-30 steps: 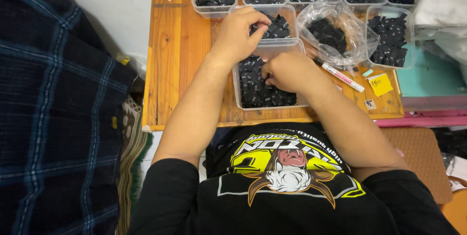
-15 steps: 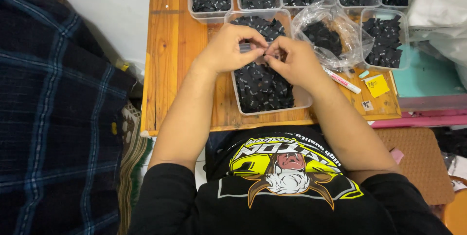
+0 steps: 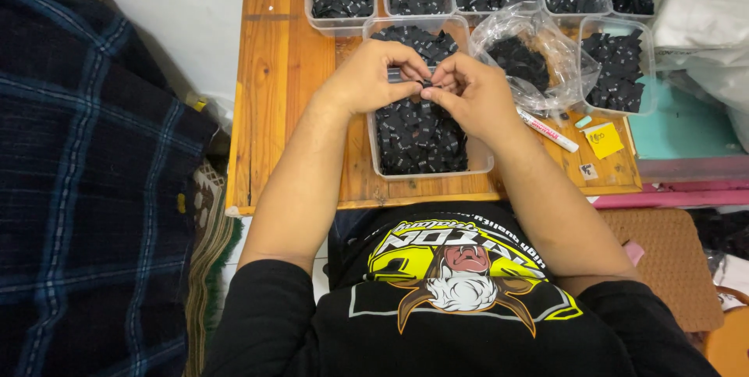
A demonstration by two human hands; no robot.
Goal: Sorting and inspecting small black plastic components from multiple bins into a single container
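While both hands meet over the clear tub (image 3: pixel 476 165) of black pieces, left hand (image 3: pixel 373 76) and right hand (image 3: pixel 472 94) pinch one small black piece (image 3: pixel 424 84) between fingertips, above the wooden counter (image 3: pixel 273 72).

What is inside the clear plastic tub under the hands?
The clear plastic tub is filled with small black folded labels. The left hand and right hand cover its middle; its bottom is hidden.

small black piece (image 3: pixel 424 83): dark, flat, tiny, details too small to tell | state: pinched between the fingers (image 3: pixel 407 87) of both hands, lifted | clear tub (image 3: pixel 373 135): rectangular, see-through, filled with a heap of like black pieces | place: directly beneath the fingers, long side running away from the person
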